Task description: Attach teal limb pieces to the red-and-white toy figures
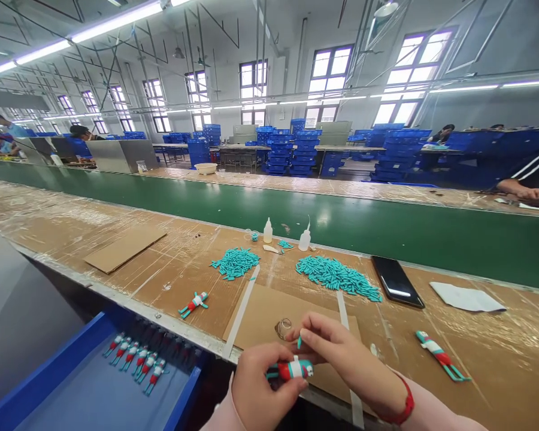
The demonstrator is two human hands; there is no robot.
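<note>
My left hand (265,383) is closed around a small figurine (293,369) with a red lower body, white middle and teal head, lying sideways over the table's front edge. Between the thumb and fingers of my right hand (326,338), just above the figurine, is a small teal piece (299,342). A small clear round dish (284,326) sits on the cardboard sheet (269,302) behind my hands. Beyond it are two heaps of teal pieces, a left heap (236,263) and a larger right heap (336,276). Similar figurines lie at left (193,304) and right (441,355).
An open blue bin (90,389) at lower left holds several figurines (137,361). Two squeeze bottles (268,231) stand near the green conveyor belt (251,206). A black phone (397,281) and white cloth (467,296) lie at right. Other people work across the belt.
</note>
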